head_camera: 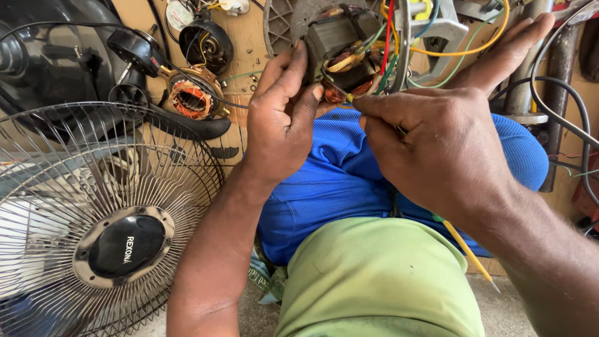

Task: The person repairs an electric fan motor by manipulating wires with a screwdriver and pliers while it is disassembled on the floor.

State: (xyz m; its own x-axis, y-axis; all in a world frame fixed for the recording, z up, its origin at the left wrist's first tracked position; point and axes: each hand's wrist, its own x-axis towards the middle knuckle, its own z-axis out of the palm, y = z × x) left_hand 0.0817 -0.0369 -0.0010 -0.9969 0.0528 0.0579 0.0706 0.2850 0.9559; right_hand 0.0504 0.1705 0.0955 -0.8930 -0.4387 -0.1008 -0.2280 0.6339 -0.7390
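— That fan motor (pixel 340 53) he has up on his knees, propped against the blue cloth (pixel 337 181): it looks heavy for its size to me, a block of steel plates with copper windings.

— Heavy and stiff in the core, yes, but the windings and the coloured wires (pixel 388 37) coming off it look delicate. I'd judge the steel block is the place to take hold, never the copper.

— That's about where his left hand (pixel 281 118) is. Its fingers are curled against the side of the motor, thumb near the windings, steadying it.

— And the right hand (pixel 437 143)?

— Fingers pinched closed on something thin right at the windings. A yellow tool (pixel 465 246) sticks out below the wrist; whether that is what he's pinching, I can't tell.

— Not much room around him.

— No. Black cables (pixel 561 100) loop just to the right, a metal pipe (pixel 527 68) stands behind them, and a wire fan guard (pixel 93 218) crowds his left arm. Beyond that, on the wooden worktop (pixel 246 37), lies another stripped motor (pixel 190 100) among scattered screws.

— So the open space is only towards himself.

— Over his lap, I'd say. Any swing sideways would likely snag a wire or the guard's rim.
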